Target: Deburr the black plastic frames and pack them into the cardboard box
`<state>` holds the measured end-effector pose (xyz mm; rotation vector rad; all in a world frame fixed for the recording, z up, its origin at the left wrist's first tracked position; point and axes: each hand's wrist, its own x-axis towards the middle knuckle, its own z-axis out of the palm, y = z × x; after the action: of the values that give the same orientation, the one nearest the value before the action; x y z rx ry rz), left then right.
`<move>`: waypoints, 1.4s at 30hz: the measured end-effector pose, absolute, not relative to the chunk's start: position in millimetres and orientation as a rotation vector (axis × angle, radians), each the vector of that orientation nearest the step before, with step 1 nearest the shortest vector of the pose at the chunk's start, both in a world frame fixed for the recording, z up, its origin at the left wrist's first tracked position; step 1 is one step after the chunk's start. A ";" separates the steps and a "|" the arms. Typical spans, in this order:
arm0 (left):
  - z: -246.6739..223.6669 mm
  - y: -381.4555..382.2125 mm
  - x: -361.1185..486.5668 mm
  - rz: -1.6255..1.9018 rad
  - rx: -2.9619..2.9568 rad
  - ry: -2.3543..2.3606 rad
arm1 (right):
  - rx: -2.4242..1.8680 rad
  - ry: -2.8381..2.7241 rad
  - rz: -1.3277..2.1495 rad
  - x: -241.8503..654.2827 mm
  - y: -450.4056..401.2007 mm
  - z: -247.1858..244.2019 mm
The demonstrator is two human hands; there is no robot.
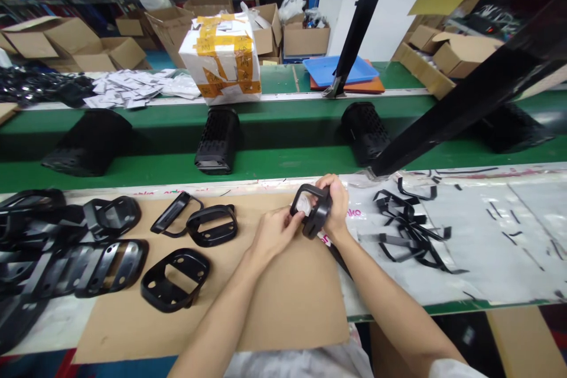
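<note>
The 1 view came from a camera worn on the person's head, looking forward and down from above the work. The left hand (277,235) and right hand (333,205) sat close to it, low and near the middle of the frame, over a cardboard sheet (287,313) on the surface. The view faced across a green conveyor belt (274,162) toward distant cardboard boxes (301,38).

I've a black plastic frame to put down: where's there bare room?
Bare cardboard lies below the left hand, right of the lower black frame. Pale plastic sheeting shows right of the black strips. Stacked frames crowd the far left.
</note>
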<state>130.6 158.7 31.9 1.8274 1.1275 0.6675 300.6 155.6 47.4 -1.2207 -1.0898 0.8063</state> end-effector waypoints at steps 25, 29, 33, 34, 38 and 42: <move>38.4 168.4 103.5 0.937 1.341 1.035 | -1.530 -1.646 0.725 312.1 97.3 99.6; 28.2 170.4 102.7 1.042 1.257 1.152 | -1.943 -1.712 0.650 327.4 44.3 63.8; 34.0 165.6 93.7 0.899 1.652 1.258 | -2.104 -1.622 0.589 332.3 22.4 37.0; 36.1 162.8 90.2 0.854 1.807 1.293 | -2.084 -1.587 0.613 332.8 22.1 36.1; 42.1 148.6 80.7 0.594 2.159 1.383 | -1.934 -1.355 0.912 333.8 21.6 46.7; 43.4 145.7 83.4 0.344 2.370 1.436 | -1.743 -0.940 1.332 330.5 3.2 52.2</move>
<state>83.4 145.7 43.4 2.3699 1.4356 0.3437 330.5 3.2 52.2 -1.7429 -0.9404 1.3318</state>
